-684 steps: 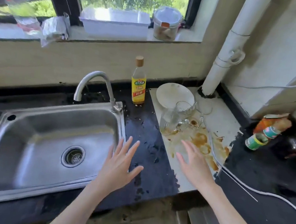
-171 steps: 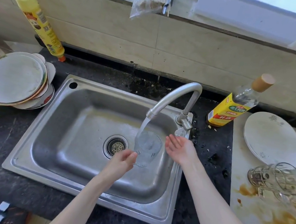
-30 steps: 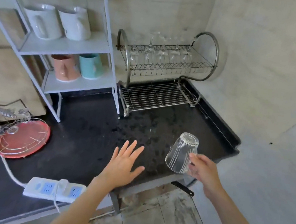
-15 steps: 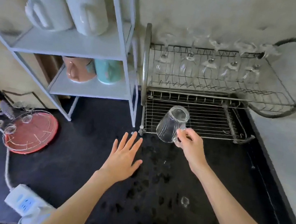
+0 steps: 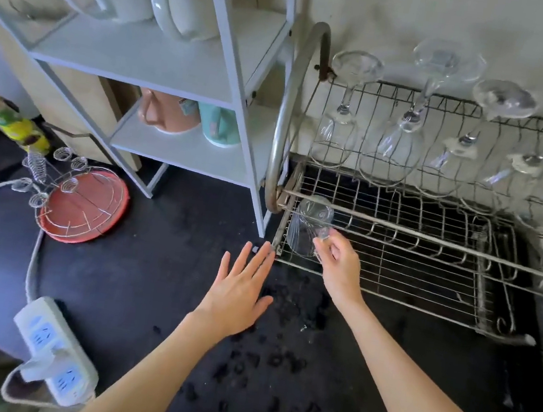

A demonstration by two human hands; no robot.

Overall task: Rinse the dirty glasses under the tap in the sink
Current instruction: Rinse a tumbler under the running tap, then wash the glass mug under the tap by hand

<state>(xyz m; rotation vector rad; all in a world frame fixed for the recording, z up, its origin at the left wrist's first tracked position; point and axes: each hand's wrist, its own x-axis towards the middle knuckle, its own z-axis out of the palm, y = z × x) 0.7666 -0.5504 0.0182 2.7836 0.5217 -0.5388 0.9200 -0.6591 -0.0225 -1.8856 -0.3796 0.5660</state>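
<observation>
Head view: right hand (image 5: pixel 338 266) pinches the upturned glass tumbler (image 5: pixel 309 226), axis roughly vertical, over the dish rack's (image 5: pixel 427 271) left corner; left hand (image 5: pixel 238 291) hovers flat, fingers spread, just beside.

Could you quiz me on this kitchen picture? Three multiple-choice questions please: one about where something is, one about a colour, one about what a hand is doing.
1. Where is the upside-down tumbler?
A. on the white shelf
B. at the left end of the dish rack's lower tier
C. on the red tray

2. What colour is the round tray under the wire stand?
A. red
B. blue
C. yellow

3. What is the left hand doing?
A. gripping a mug
B. pinching the cable
C. spread open, holding nothing

Answers: B, the right hand holds it there; A, its rim is red; C, its fingers are straight.
</observation>
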